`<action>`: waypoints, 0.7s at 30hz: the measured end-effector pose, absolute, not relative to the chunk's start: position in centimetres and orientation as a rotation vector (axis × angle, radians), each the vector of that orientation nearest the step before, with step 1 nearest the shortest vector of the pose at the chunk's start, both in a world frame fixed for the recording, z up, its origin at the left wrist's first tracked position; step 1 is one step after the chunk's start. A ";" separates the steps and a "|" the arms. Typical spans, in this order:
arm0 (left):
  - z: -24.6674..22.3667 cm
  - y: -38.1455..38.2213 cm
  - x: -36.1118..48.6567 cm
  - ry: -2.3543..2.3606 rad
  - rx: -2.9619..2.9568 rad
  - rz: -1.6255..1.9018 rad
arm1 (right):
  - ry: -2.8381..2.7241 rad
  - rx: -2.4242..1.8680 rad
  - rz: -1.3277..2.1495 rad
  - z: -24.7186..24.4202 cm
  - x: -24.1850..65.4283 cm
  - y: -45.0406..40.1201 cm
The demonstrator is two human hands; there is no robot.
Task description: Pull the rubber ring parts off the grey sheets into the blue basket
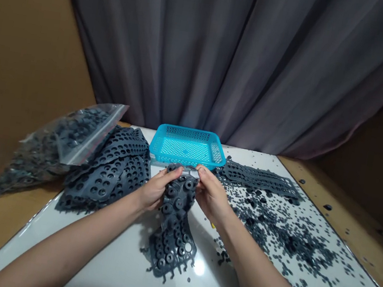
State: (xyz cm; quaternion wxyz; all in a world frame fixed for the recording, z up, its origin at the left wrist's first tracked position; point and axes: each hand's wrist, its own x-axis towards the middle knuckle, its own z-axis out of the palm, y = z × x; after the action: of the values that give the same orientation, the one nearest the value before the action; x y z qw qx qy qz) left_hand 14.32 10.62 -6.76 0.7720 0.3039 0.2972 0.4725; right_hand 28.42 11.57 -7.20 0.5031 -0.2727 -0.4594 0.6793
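My left hand (155, 189) and my right hand (210, 195) both pinch the top edge of a dark grey moulded rubber sheet (172, 229). Its lower end hangs down and rests on the white table top (116, 262). Rows of small round rubber grommets stand on the sheet. Just beyond my hands sits a turquoise perforated plastic basket (188, 148), and my fingertips are close to its front rim. Left of my left hand lies a pile of punched grey rubber sheets (110, 172). Right of my right hand lies a punched strip (258, 178), with many loose grey rubber pieces (283, 229) scattered below it.
A clear zip bag (64, 143) packed with dark rubber parts lies at the far left. Cardboard (19, 65) stands on the left, a grey curtain (206, 45) hangs behind, and a wooden surface (357, 211) with stray pieces borders the right.
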 end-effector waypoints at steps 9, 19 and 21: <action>-5.8 11.1 13.2 0.679 0.680 1.061 | -1.288 -0.577 1.488 -6.0 29.9 12.5; -5.9 12.1 12.3 0.818 0.880 0.963 | -1.786 -1.219 0.878 -8.1 31.7 23.6; -5.8 12.5 11.9 0.937 0.980 0.951 | -1.849 -1.282 0.833 -8.4 31.3 25.2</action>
State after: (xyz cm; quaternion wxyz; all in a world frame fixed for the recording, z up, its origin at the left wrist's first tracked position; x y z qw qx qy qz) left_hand 11.90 12.50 -5.81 0.6763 0.4359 0.4167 0.4231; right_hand 31.26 25.24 -8.42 0.3629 -0.4979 -0.7182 0.3235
